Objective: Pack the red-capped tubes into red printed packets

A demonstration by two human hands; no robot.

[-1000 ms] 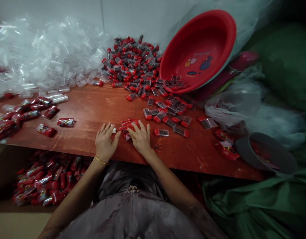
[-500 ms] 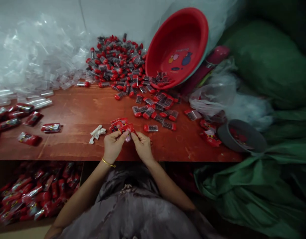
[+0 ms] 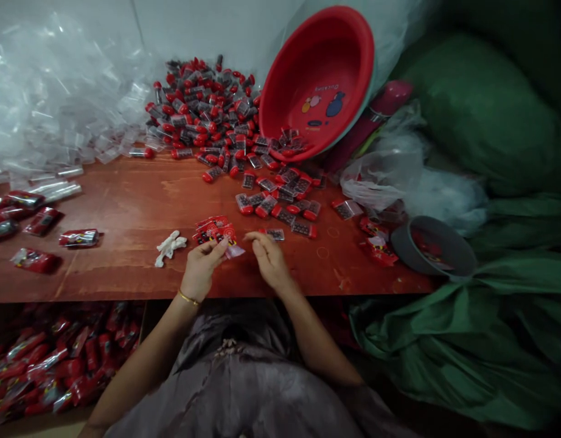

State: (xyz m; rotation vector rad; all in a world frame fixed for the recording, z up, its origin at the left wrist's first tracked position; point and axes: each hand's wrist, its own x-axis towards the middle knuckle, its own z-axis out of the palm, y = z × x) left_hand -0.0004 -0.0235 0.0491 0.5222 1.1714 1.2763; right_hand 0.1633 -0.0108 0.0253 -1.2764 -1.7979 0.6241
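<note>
My left hand (image 3: pixel 202 264) pinches a small red printed packet (image 3: pixel 227 233) with a pale pinkish end, just above the table's front edge. Behind its fingers lie more red printed packets (image 3: pixel 207 222), partly overlapping. My right hand (image 3: pixel 270 261) is apart from the packet, fingers loosely stretched forward, with nothing visible in them. Just beyond its fingertips is a small clear bottle (image 3: pixel 275 234) with dark beads and a red cap. Left of my left hand lies a crumpled white piece (image 3: pixel 170 246), perhaps cloth or tissue.
A heap of red-capped bottles (image 3: pixel 202 109) reaches a tilted red basin (image 3: pixel 303 73). Clear plastic sleeves (image 3: pixel 56 103) pile up at left, with wrapped red packs (image 3: pixel 78 238) before them. A grey bowl (image 3: pixel 401 243) stands right. Below the table is a box of wrapped packs (image 3: pixel 56 359).
My right hand has let go of the packet and moved slightly away to the right. My left hand keeps hold of it. The whole view has shifted a little.
</note>
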